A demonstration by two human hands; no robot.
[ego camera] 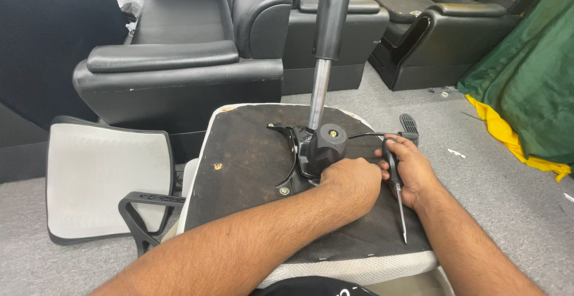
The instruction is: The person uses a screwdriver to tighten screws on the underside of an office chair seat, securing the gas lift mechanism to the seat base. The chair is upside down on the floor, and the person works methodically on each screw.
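Observation:
An office chair seat [245, 170] lies upside down in front of me, dark underside up. A black tilt mechanism [320, 146] with a round knob is fixed to its middle, and a gas lift cylinder [326, 39] rises from it. My left hand [353, 179] rests on the seat right beside the mechanism, fingers curled against its base. My right hand [409, 167] holds a screwdriver [397, 194] by its black handle, metal tip pointing back toward me. A black lever [409, 125] sticks out just beyond that hand.
A grey mesh chair back [101, 182] with a black armrest [143, 209] lies on the grey carpet at left. Black leather sofas [197, 63] stand behind. Green and yellow fabric [526, 81] is heaped at right. Small bits of debris dot the floor.

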